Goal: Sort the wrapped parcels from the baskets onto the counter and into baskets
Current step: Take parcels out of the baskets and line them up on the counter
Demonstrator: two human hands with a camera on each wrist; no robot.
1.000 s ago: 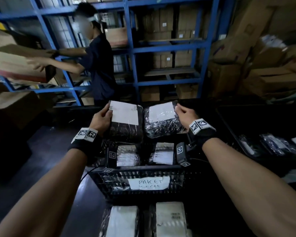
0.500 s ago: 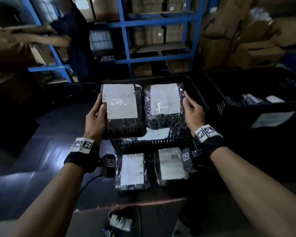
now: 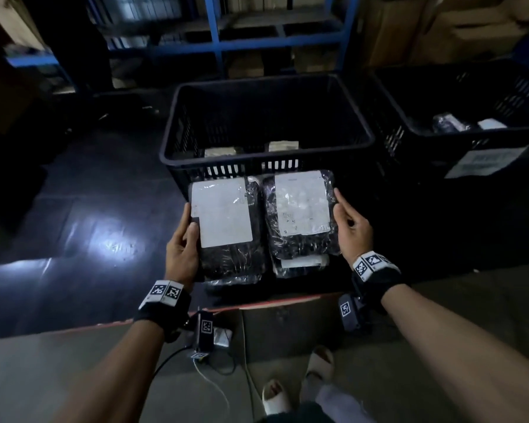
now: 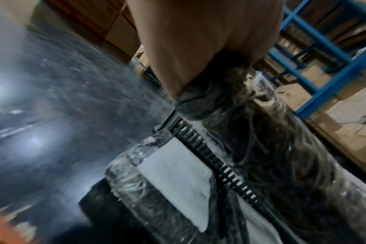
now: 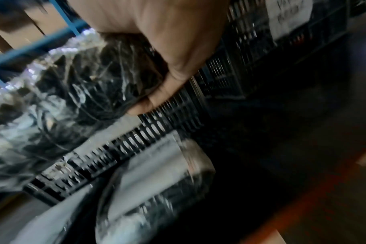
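Two black parcels in clear wrap, each with a white label, hang side by side in front of the middle black basket. My left hand grips the left parcel at its left edge, thumb on top. My right hand grips the right parcel at its right edge. Both sit just above two more parcels lying on the dark counter. In the left wrist view the palm wraps the held parcel. In the right wrist view the fingers curl under the held parcel.
The middle basket holds two parcels low inside. A second black basket at the right holds a few parcels and carries a paper label. Blue shelving with cartons stands behind. The counter's near edge is red, with my feet below.
Both hands have drawn the two parcels out of the basket, toward me and down, to just above the parcels on the counter. The view has tilted down.
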